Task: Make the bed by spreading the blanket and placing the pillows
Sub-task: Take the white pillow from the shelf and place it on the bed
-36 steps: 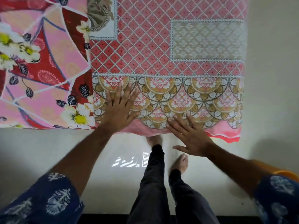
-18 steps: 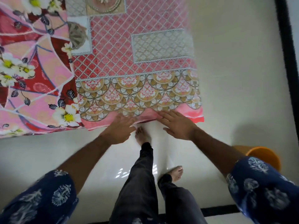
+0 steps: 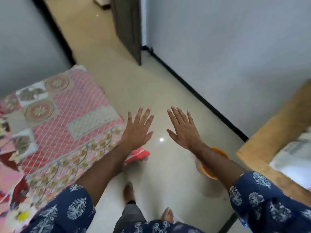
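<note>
Pale tiled floor [image 3: 151, 91] is stretching toward a dark doorway. Both arms are reaching out above it, the left hand [image 3: 137, 130] and right hand [image 3: 183, 130] with fingers spread flat, holding nothing. To the left, the pink patterned blanket [image 3: 67, 125] is lying spread over the low bed, an orange tub [image 3: 208, 165] sitting under the right forearm.
</note>
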